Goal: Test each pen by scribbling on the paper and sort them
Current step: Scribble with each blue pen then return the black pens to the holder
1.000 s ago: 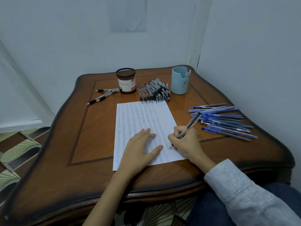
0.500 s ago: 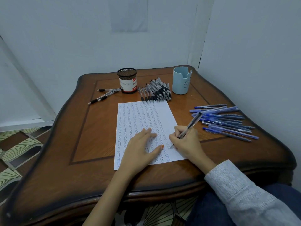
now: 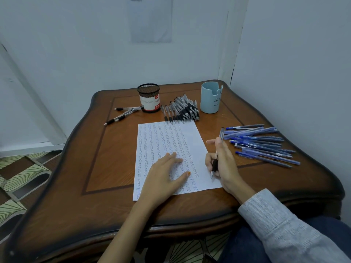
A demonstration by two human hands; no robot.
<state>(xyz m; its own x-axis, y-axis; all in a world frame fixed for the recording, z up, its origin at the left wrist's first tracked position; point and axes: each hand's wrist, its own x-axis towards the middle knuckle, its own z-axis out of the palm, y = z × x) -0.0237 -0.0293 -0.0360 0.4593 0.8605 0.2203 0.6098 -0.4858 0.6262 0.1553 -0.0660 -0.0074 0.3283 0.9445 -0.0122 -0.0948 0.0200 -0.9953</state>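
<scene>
The brown wooden worktop (image 3: pixel 106 168), with its dark inlaid border, serves as a sorting floor, each group of pens kept to its own area well apart from the others. The white paper sheet (image 3: pixel 190 137) lies in the middle, nearest the person, so both hands reach it easily; rows of scribbles cover most of it, leaving bare space mainly along its right edge.

The wide spread of blue pens (image 3: pixel 262 145) lies to the right of the sheet, close to the writing hand, probably so that it can be reached without crossing the paper. The left hand (image 3: pixel 161 181) rests on the lower part of the sheet, its fingers (image 3: pixel 171 158) straight and spread, gripping nothing; this looks like a way to keep the paper from sliding under the strokes. The right hand (image 3: pixel 225 164) sits at the sheet's right edge.

The bundle of clear pens with black grips (image 3: pixel 182 111) lies just beyond the far edge of the paper, between the two holders: the pale blue plastic cup (image 3: pixel 209 98) and the black mesh cup with a white and red label (image 3: pixel 149 99). Whether either cup has pens in it cannot be made out. A few loose black-grip pens (image 3: pixel 123 113) lie left of the mesh cup, perhaps a separate category.

The clear pen with a dark grip (image 3: pixel 214 164) is the one under test. The right hand's fingers curl around it in a writing hold, tip down over the bare margin; whether the tip touches the paper I cannot tell.
</scene>
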